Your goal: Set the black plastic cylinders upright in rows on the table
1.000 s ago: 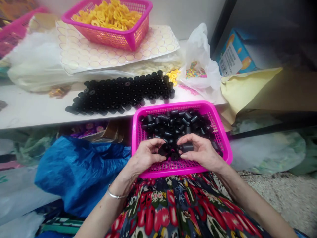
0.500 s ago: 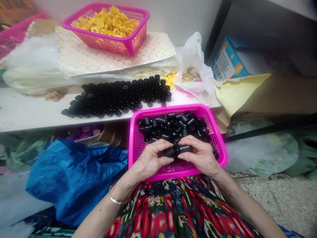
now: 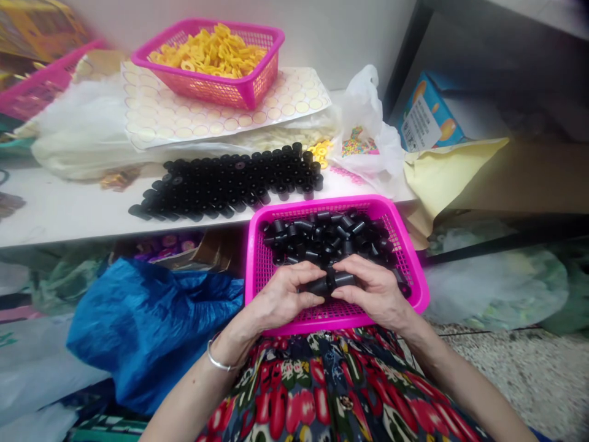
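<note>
Over the pink basket [image 3: 251, 276] in my lap, my left hand [image 3: 286, 296] pinches a black plastic cylinder [image 3: 316, 286] between thumb and fingers. Facing it, my right hand [image 3: 377, 291] grips another black plastic cylinder [image 3: 344, 280]. The two pieces meet end to end, or nearly so; I cannot tell whether they are joined. Beneath them, loose black cylinders [image 3: 317, 232] fill much of the basket. On the white shelf ahead, many black cylinders [image 3: 234, 181] stand packed together in rows.
A pink basket of yellow rings [image 3: 262, 86] rests on a sheet of round stickers [image 3: 184, 126] at the back. White plastic bags [image 3: 361, 101], yellow pieces [image 3: 321, 152] and a blue box [image 3: 426, 116] lie to the right. A blue bag [image 3: 138, 331] hangs at lower left.
The view has shifted slightly, so everything sits a little further right and lower. Both hands keep their grip on the black cylinders, almost unmoved.
</note>
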The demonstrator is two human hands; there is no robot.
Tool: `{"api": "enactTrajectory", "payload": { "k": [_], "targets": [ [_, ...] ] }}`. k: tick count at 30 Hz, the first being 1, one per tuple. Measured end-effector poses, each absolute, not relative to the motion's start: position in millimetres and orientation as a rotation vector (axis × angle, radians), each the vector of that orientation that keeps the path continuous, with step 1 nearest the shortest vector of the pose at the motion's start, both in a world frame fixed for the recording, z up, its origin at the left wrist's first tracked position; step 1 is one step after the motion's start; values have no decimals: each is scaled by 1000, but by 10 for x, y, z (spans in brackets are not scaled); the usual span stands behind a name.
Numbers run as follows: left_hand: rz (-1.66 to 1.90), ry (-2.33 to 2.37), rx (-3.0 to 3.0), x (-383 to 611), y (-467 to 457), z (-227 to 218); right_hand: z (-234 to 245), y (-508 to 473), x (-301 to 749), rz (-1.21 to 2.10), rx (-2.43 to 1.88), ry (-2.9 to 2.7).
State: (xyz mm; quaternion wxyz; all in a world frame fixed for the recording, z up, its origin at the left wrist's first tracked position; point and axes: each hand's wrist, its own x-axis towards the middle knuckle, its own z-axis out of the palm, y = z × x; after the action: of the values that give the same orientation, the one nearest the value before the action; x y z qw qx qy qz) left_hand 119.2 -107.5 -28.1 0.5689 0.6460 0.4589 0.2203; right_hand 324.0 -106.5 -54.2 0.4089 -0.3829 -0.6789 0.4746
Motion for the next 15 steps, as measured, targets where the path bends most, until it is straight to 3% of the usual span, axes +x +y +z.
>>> {"api": "enactTrajectory", "payload": {
  "k": [11, 15],
  "targets": [
    [504, 1050, 1528, 1231, -1071, -317, -556, -1087, 3281, 1136, -873, -1771],
    [528, 1041, 1491, 1270, -1054, -341, -620, -1155, 3225, 1068, -1029, -1703]
  ]
}}
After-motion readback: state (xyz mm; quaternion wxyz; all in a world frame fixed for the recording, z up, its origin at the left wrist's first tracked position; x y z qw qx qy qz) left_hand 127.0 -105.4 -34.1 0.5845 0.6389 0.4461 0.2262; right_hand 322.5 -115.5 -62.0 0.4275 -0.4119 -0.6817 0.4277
